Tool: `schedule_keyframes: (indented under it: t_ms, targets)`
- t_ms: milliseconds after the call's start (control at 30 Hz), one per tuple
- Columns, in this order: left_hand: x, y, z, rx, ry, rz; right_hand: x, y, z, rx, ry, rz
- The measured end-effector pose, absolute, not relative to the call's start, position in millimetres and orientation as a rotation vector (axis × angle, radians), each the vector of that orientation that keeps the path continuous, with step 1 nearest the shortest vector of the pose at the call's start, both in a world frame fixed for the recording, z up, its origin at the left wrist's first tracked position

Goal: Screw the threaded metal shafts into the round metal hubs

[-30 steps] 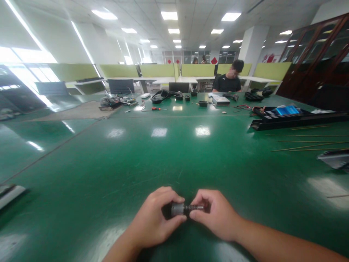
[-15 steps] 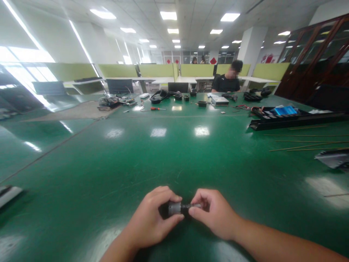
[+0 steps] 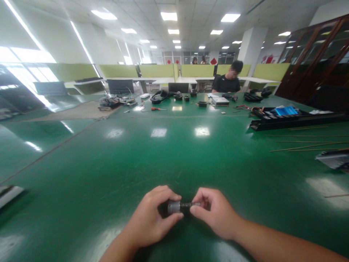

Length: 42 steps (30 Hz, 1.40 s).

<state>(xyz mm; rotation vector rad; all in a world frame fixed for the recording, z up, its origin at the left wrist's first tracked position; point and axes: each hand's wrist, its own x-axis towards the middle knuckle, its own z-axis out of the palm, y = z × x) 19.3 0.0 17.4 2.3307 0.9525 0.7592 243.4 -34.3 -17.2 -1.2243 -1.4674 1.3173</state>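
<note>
At the near side of the green worktop (image 3: 152,153), we have a grey metal cylinder (image 3: 173,206) between our two hands, lying sideways with its narrow dark shaft (image 3: 186,205) pointing right. Our left hand (image 3: 152,214) curves round the cylinder, thumb below and fingers above, spread about as wide as the piece itself. Our right hand (image 3: 215,211) pinches the far end of the shaft, thumb and forefinger nearly together, the other fingers curled in. Between the two grips we see a bare stretch of shaft; its surface detail is too blurred for us to tell

Well ahead of us, a screwdriver (image 3: 156,108) with an orange-red handle lies near the far edge. To our right are a long black channel (image 3: 272,124), a blue packet (image 3: 285,110) just behind it, and several thin rods (image 3: 311,141) in front. Across the worktop sits a person (image 3: 227,84) in a black top
</note>
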Motion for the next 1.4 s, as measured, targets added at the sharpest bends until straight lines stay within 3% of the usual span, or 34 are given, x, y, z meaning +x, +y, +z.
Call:
schedule_keyframes:
  t_ms: [1400]
  targets:
    - [12.5, 4.3, 23.3, 2.303, 0.986, 0.788, 243.7, -33.1, -23.9, -1.161, -1.345, 1.389]
